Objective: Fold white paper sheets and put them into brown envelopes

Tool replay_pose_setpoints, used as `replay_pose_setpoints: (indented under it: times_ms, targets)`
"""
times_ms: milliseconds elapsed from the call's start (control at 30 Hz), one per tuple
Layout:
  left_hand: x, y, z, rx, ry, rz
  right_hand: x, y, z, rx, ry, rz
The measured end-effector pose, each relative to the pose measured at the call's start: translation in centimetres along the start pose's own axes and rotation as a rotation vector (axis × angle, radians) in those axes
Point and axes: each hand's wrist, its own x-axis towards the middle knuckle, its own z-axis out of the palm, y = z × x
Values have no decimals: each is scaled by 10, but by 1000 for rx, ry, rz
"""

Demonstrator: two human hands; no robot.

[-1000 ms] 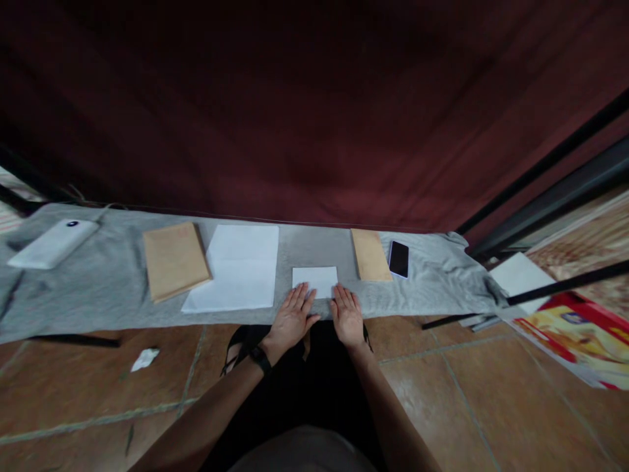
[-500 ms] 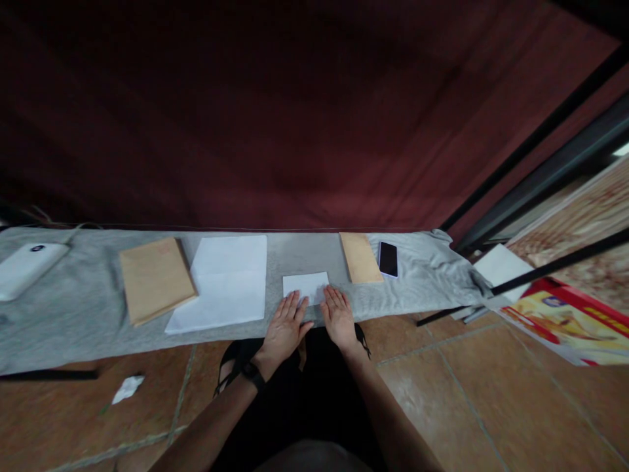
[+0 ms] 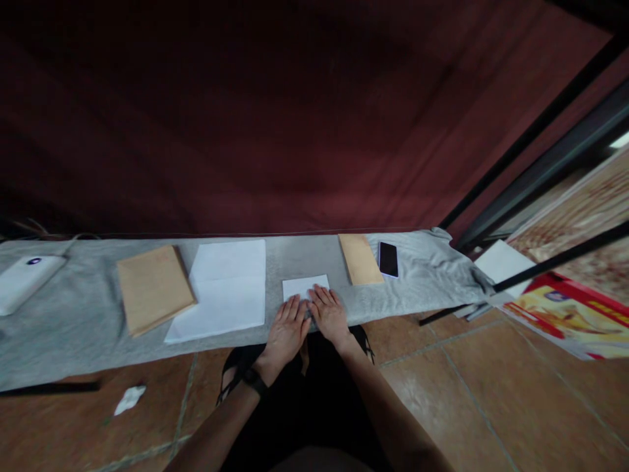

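Observation:
A small white folded paper (image 3: 299,284) lies flat on the grey cloth right in front of me. My left hand (image 3: 287,326) rests with stretched fingers on its near left part. On its near right part lies my right hand (image 3: 329,314), fingers extended and flat. The two hands almost touch at the thumbs, and they cover the paper's near edge. To the left is a stack of larger white sheets (image 3: 228,288) with a faint crease across it, partly under a stack of brown envelopes (image 3: 154,288). A single brown envelope (image 3: 361,260) lies to the right.
A phone (image 3: 388,259) lies beside the right envelope. At the far left is a white device (image 3: 29,278) with a cable. The narrow table's grey cloth (image 3: 417,288) is wrinkled at right, near black metal bars (image 3: 565,259). A red and yellow box (image 3: 574,314) stands beyond.
My right hand has slid left across the small paper, closer to my left hand. My left hand has stayed nearly in place, and the view has tilted slightly.

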Motion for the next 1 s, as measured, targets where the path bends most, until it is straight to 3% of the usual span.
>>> replay_pose_setpoints:
  times_ms: [300,700,1000]
  targets:
    - [24,3,9,-43,-15,-57,-1,-1,6,-35,21,34]
    - [14,-18,23,-31,102,-171,-4,-1,15,-100,107,173]
    - [10,-17,25,-62,189,-254,-7,2,18,-110,160,228]
